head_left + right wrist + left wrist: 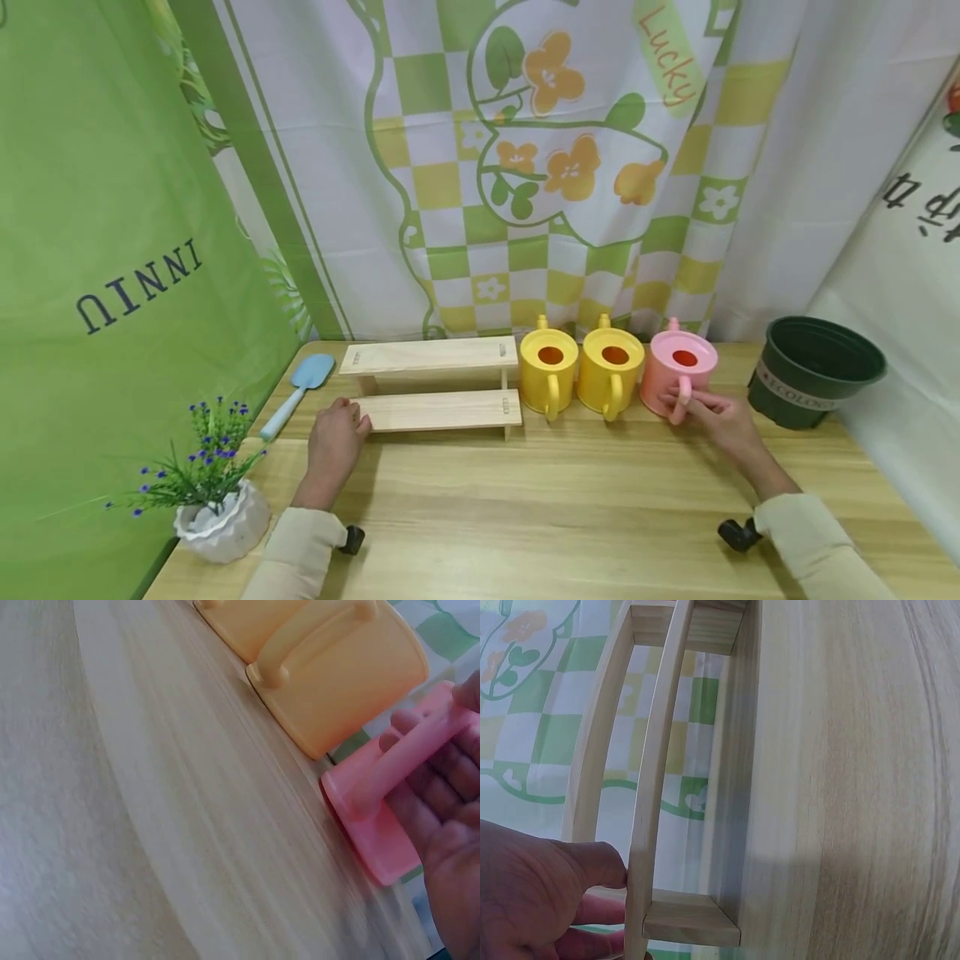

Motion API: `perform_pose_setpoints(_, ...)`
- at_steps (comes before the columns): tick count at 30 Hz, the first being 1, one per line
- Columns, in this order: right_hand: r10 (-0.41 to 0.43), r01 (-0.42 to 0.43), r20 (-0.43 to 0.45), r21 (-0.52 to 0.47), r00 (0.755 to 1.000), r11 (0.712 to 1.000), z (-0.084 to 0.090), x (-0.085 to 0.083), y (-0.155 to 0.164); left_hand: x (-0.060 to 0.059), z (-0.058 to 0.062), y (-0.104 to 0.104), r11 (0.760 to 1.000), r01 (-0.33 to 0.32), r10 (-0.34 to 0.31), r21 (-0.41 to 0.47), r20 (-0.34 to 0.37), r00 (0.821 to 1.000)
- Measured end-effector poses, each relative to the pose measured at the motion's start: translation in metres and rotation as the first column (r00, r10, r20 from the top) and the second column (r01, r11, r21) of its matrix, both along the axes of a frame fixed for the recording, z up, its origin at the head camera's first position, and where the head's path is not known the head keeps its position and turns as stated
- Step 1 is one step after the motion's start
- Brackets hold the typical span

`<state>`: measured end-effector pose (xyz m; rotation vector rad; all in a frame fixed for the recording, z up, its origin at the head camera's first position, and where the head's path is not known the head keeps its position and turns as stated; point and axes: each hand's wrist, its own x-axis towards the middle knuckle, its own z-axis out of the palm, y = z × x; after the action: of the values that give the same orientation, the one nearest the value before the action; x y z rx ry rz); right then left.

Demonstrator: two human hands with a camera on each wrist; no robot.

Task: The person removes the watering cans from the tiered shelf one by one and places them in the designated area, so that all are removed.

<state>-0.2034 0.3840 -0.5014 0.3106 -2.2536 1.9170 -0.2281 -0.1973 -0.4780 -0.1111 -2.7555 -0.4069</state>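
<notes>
Watering cans: 3 total, all standing in a row on the worktop [570, 508] — 2 yellow, the left yellow can [549, 365] and the right yellow can [613, 363], + 1 pink can [678, 367]. Wooden step shelf [435, 383]: 1, w/ 2 tiers. Blue spatula [300, 392]: 1. Dark green plastic pot [813, 371]: 1. White pot w/ purple-flowered plant [210, 492]: 1. Hands: 2 — left hand [335, 440] & right hand [716, 417]. Wrist cams: 2, one per sleeve. Hanging cloths behind and at the sides: 3 seen — 1 green, 1 checked w/ flowers, 1 white w/ dark writing.
</notes>
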Motion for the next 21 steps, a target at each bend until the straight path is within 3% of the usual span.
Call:
perform_pose_setpoints(10, -0.14, 0.151, -0.066, 0.189, 0.988, 0.97, -0.002, -0.002, -0.005, -0.003, 0.0, -0.002, 1.0, -0.018, 0.017, 0.012, 0.029, 0.999)
perform_pose_setpoints(15, -0.262, 0.281, -0.102, 0.358, 0.96, 0.891, 0.005, -0.003, -0.011, -0.005, -0.002, -0.002, 1.0, -0.018, 0.018, -0.006, 0.011, 1.0)
perform_pose_setpoints(21, -0.446, 0.425, -0.072, 0.468, 0.892, 0.775, 0.012, 0.012, -0.022, -0.005, -0.005, -0.005, 1.0, -0.011, 0.011, 0.012, 0.01, 1.0)
